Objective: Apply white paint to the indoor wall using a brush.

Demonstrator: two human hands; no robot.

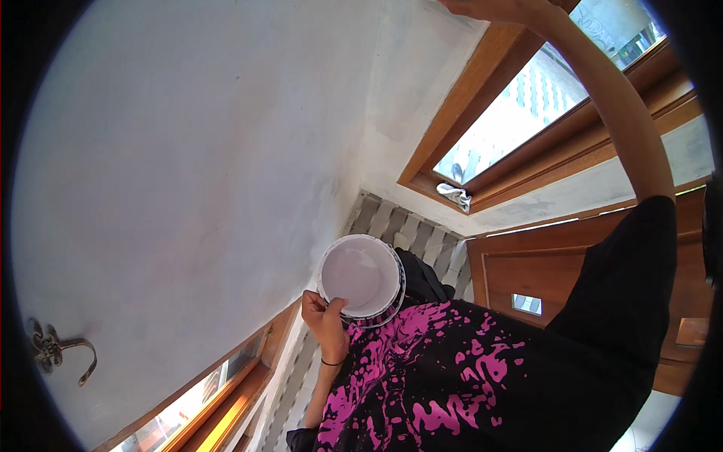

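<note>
My left hand (325,325) grips the near left rim of a round white bucket (360,241), thumb over the edge and fingers outside. The bucket is held in front of my body, its mouth facing up. Its inside is pale, and whether liquid lies in it I cannot tell. Dark marks run along the outer rim. My right arm reaches high to the upper right, past the window. At the top edge, my right hand (488,9) is by the wall (422,45); its fingers are mostly cut off, so what it holds is hidden.
A wood-framed window (520,113) is at the upper right, with a crumpled cloth (454,197) on its sill. A metal hook (64,350) juts from the wide pale wall (196,166) at left. Below are striped floor tiles (384,218) and a wooden door (542,260).
</note>
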